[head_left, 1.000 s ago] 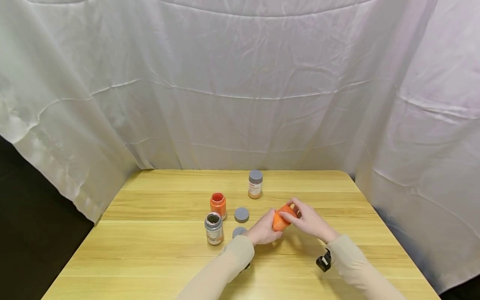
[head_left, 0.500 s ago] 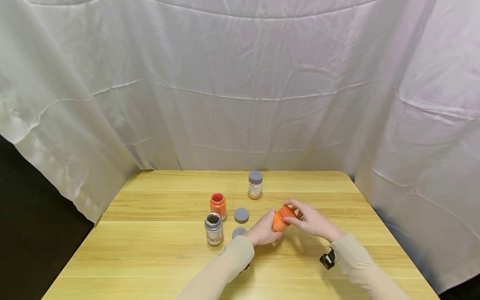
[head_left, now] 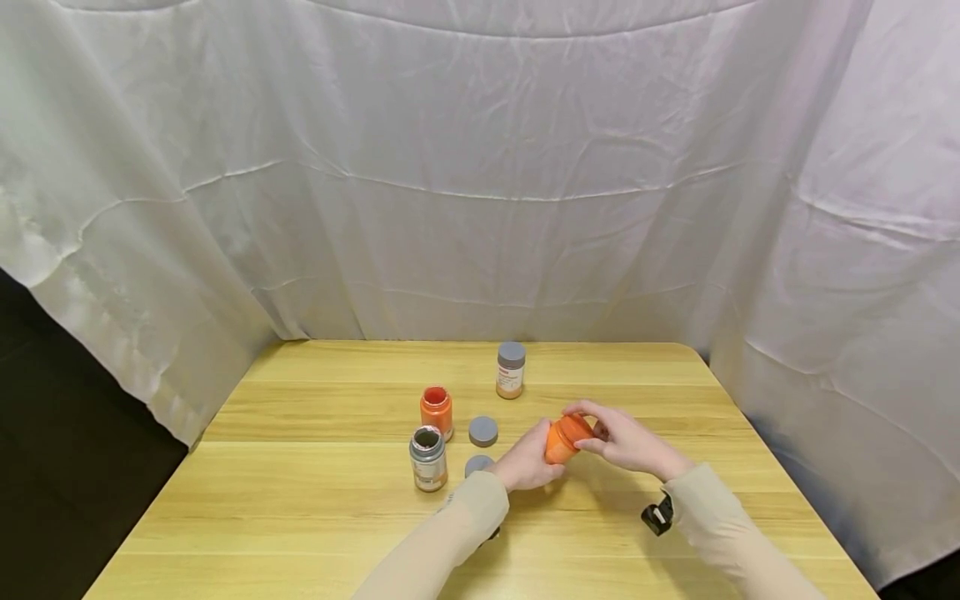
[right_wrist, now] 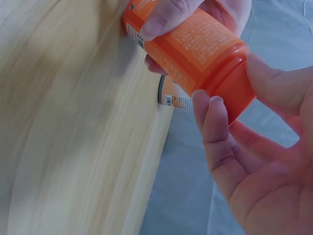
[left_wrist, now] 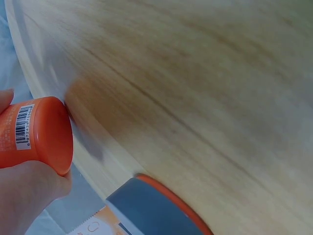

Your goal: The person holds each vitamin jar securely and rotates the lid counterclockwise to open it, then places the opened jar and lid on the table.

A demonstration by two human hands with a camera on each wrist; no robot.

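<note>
An orange jar (head_left: 557, 448) is held tilted above the table by my left hand (head_left: 527, 461), which grips its body. My right hand (head_left: 626, 440) pinches the orange lid (head_left: 577, 428) at the jar's upper end, thumb on one side and fingers on the other. In the right wrist view the lid (right_wrist: 235, 90) sits on the jar's neck, with the printed body (right_wrist: 200, 41) in the left fingers. The left wrist view shows the jar's smooth base (left_wrist: 55, 134) and a barcode beside it.
Left of my hands stand an uncapped orange jar (head_left: 437, 414) and an uncapped grey jar (head_left: 429, 465). Two grey lids (head_left: 483, 431) lie near them, one partly behind my left wrist. A capped jar (head_left: 511, 372) stands farther back. A pale curtain (head_left: 480, 208) hangs behind the table.
My right fingers have shifted round the lid, the thumb moving down and the fingertips left, while the right wrist moved slightly right. My left hand keeps its grip on the jar.
</note>
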